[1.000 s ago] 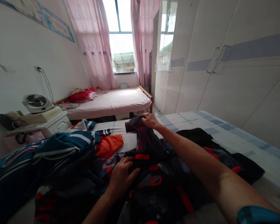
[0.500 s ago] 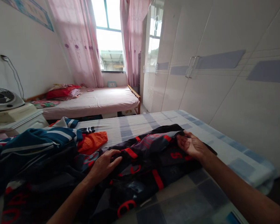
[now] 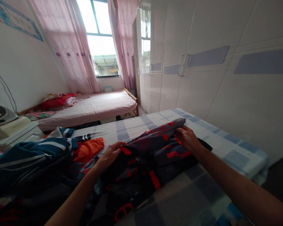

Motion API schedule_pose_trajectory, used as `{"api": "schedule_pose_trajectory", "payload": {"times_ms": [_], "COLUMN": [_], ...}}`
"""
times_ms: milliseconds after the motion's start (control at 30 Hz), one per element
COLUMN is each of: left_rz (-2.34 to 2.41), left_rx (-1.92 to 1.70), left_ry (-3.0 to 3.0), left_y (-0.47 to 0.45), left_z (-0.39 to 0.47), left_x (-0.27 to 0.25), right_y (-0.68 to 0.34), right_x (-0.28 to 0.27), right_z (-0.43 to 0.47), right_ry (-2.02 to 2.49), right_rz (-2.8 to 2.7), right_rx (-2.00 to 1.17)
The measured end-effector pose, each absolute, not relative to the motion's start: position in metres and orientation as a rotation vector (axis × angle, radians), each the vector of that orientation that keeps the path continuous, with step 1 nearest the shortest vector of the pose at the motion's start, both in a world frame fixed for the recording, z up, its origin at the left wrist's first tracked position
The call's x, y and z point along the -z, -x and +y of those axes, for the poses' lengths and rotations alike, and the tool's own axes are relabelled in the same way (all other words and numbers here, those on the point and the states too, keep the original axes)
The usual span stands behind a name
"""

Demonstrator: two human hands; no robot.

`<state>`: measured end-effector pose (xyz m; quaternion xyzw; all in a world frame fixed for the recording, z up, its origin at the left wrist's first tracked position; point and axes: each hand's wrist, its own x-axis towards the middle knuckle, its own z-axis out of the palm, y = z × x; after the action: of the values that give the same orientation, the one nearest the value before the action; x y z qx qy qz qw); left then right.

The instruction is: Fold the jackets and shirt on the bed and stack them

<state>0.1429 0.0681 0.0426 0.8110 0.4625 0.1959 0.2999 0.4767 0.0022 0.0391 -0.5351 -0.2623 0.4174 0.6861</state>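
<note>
A dark grey and black garment with red letters and bands lies partly folded over itself on the bed with the checked sheet. My left hand is closed on its left part, thumb and fingers at a red band. At the far right edge my right hand pinches the cloth, which is raised a little there. Whether it is a shirt or trousers I cannot tell. To the left of my left hand lie an orange cloth and a teal jacket with white stripes.
More dark clothes are heaped at the lower left. A fan stands on a white cabinet at the left. Beyond is a second bed with a pink sheet. A white wardrobe runs along the right side.
Both hands have closed on the garment. Its upper layer has been lifted and drawn straighter between them, showing more red lettering. The view has turned slightly to the right.
</note>
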Motion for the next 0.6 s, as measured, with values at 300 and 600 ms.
{"api": "schedule_pose_trajectory", "payload": {"times_ms": [300,600], "left_rz": [0.894,1.107], "left_rx": [-0.648,-0.518], "left_ry": [-2.882,-2.772], "left_y": [-0.175,-0.132], "left_z": [0.025,-0.011], "left_x": [-0.027,-0.030], "right_y": [-0.488,-0.496], "right_x": [-0.014,-0.022], "right_z": [-0.023,-0.026], "right_ry": [1.412,1.809], "right_rz": [-0.507,-1.145], "right_rx": [-1.047,-0.161]}}
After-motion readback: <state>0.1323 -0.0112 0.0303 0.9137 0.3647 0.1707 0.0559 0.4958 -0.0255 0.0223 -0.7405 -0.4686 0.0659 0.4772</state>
